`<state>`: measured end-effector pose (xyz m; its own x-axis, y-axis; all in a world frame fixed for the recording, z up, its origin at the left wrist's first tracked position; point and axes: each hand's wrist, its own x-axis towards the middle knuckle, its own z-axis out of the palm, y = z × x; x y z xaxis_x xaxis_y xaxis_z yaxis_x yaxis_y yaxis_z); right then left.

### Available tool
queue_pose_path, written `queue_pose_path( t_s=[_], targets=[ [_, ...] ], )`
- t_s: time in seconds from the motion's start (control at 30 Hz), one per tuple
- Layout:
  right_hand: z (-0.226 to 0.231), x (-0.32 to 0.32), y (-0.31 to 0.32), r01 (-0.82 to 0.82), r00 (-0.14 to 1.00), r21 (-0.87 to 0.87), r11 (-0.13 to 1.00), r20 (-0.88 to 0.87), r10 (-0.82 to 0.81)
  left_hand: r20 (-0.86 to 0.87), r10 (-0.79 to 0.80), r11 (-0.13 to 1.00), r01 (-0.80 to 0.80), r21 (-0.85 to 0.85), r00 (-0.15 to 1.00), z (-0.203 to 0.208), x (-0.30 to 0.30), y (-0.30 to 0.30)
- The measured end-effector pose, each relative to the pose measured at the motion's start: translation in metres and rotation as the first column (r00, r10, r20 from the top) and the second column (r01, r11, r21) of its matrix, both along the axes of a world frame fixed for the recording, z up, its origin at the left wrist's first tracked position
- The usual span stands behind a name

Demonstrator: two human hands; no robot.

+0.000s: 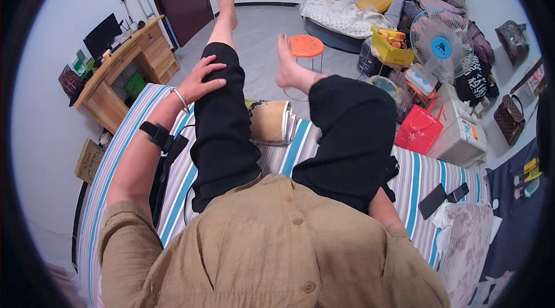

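Observation:
My left hand (203, 78) lies on the knee of my left leg, which stretches forward in black trousers (222, 128). Its fingers are spread and hold nothing. A pale bangle (180, 100) circles that wrist, and a black strap with a small device (159, 135) sits on the forearm. Of my right arm only the forearm (386, 212) shows; the hand is hidden behind my right thigh. The right leg is bent with its knee outward. Between my legs a folded tan mat (269, 123) rests at the edge of the striped bed (295, 149).
Beyond the bed stand an orange stool (306, 46) and a wooden desk (124, 65) with a monitor. To the right are a fan (441, 46), a red bag (420, 128) and a white cabinet (459, 137). Two dark phone-like devices (432, 201) lie on the bed.

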<state>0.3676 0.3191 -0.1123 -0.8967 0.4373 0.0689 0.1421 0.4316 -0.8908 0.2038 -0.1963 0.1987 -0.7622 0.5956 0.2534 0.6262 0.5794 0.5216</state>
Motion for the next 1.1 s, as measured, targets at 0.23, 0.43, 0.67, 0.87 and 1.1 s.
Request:
queue_pose_path(
  t_s=[0.23,0.43,0.67,0.87,1.1],
  targets=[
    [-0.007,0.068,-0.001,0.185,0.981,0.18,0.966,-0.095,-0.17,-0.115,-0.104,0.984,0.085,-0.156,0.988,-0.02,-0.001,0.027],
    [0.01,0.074,-0.015,0.273,0.944,0.382,0.883,-0.282,-0.17,-0.098,-0.04,0.978,0.019,-0.209,0.994,-0.069,-0.014,0.072],
    [0.018,0.063,-0.026,0.233,0.96,0.428,0.873,-0.243,-0.138,-0.182,-0.065,0.98,0.029,-0.196,0.981,-0.137,-0.072,0.063],
    [0.013,0.049,-0.025,0.175,0.98,0.46,0.87,-0.164,-0.111,-0.18,0.056,0.994,-0.071,-0.078,0.982,-0.141,-0.068,0.057],
    [-0.032,0.035,-0.004,0.162,0.983,0.187,0.969,-0.121,-0.141,-0.156,0.08,0.996,-0.074,0.043,0.984,-0.141,-0.079,0.055]
  ],
)
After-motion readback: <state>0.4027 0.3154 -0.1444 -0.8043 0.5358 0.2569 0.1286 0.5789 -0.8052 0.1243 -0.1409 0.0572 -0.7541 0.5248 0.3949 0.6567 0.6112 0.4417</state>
